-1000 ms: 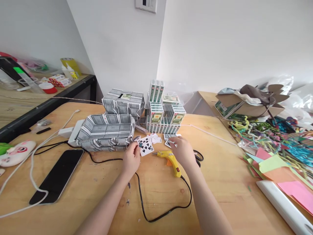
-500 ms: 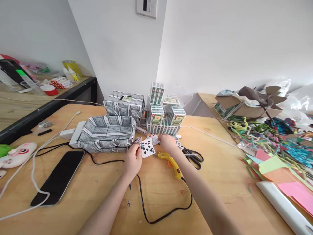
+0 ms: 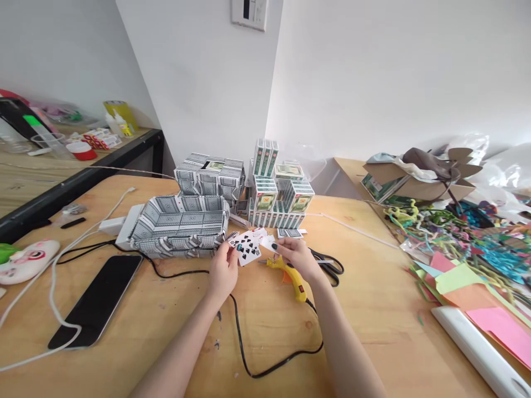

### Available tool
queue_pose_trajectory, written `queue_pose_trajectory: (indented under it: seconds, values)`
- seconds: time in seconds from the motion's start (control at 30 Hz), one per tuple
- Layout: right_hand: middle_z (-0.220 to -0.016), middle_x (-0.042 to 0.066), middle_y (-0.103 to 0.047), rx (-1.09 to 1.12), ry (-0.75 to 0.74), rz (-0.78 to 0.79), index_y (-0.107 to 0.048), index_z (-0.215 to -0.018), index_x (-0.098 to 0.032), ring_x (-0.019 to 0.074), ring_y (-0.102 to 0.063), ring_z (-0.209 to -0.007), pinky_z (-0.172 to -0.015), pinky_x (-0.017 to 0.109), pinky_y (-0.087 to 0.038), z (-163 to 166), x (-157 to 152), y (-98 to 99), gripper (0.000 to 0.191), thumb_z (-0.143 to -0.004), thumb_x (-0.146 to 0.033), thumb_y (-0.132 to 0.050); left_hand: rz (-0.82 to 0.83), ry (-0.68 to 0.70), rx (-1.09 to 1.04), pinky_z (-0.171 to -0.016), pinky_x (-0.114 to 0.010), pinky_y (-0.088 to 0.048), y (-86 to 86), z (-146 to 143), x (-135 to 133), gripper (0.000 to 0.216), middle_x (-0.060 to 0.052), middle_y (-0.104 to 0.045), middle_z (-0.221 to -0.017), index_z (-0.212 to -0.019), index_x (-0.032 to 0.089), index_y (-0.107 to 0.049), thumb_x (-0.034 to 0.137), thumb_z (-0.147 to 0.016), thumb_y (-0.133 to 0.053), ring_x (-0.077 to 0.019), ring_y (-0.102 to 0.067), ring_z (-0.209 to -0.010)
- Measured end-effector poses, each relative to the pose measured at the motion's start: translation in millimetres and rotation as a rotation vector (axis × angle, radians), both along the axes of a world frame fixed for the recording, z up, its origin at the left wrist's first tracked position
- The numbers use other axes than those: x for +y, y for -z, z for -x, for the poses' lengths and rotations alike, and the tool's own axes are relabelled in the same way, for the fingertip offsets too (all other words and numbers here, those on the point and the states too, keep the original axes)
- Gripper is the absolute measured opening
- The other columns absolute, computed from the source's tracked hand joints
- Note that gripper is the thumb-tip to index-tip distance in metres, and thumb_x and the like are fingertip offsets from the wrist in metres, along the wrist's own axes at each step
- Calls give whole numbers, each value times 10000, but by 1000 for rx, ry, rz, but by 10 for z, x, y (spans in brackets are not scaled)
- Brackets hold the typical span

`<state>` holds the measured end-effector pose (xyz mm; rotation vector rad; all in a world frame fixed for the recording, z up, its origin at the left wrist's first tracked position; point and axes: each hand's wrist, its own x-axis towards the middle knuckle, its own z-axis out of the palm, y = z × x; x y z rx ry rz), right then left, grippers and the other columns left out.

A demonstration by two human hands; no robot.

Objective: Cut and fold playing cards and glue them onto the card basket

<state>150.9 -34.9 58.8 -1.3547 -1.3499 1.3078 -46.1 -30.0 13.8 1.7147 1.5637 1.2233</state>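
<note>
My left hand pinches a ten of spades playing card, its face turned up toward me. Between the thumb and fingers of my right hand is a small white card, close to the right edge of the ten. Just below my right fingers lies a yellow hot glue gun, nozzle pointing left. Behind my left hand stands an open tray built of folded playing cards. A few loose cards lie flat behind my right hand.
Behind are a folded-card block and stacked green card boxes. Black scissors lie right of my hand. A phone, white cables and the black glue-gun cord cross the table. Coloured paper lies right.
My right hand has drawn back from the loose cards toward me, bringing the small white card beside the ten of spades. My left hand has barely moved and keeps its card.
</note>
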Motion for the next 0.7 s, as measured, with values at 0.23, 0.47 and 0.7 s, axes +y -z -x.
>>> queue_pose_trajectory:
  seconds: [0.23,0.47,0.7]
  values:
    - [-431,-85,-333,170,95,59,-398,-587,-190,51,-262,-384,-382,193,-184,34,-235,58,331,-735,-436,-561,-59,123,-66,-667,-247,-433,13,-25,-9,134,-37,-586,-825,-892,175,-536,221,-823,-431,-141,-555,-744]
    - [-413,-70,-388,104,131,18,-391,-574,-195,61,-344,-358,-365,193,-243,131,-269,84,366,-755,-478,-534,-113,165,-8,-723,-271,-429,-51,-59,-39,126,-56,-580,-859,-786,164,-547,193,-814,-427,-165,-541,-825]
    - [-400,-61,-420,99,133,28,-428,-566,-183,58,-357,-345,-353,184,-255,177,-267,99,356,-761,-461,-537,-100,205,22,-748,-279,-415,-33,-71,-69,137,-63,-574,-880,-811,167,-543,198,-830,-411,-171,-526,-851]
